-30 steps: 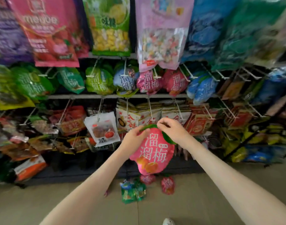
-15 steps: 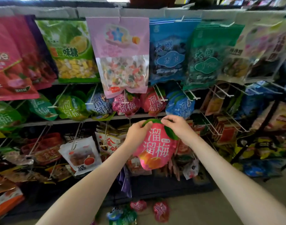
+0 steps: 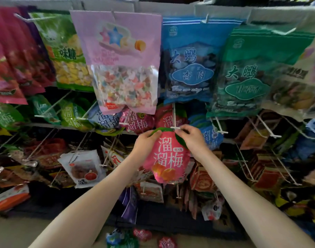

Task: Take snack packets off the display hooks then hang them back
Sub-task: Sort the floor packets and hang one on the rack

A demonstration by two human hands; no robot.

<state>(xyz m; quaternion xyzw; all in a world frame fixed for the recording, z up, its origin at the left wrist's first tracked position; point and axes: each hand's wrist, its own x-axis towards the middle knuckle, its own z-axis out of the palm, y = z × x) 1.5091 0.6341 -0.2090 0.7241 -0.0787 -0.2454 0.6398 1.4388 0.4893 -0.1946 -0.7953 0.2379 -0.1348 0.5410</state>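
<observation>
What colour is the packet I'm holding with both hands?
The packet is pink with a green top, head view.

Both hands [image 3: 147, 144] hold pink packet [image 3: 168, 158] at hook [image 3: 175, 120].

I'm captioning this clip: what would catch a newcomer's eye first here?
First, the pink plum packet at centre, its green top pinched by the left hand and the right hand at the tip of a white hook. Above it hangs a big lilac candy bag with a clear window. A few packets lie on the floor below.
</observation>
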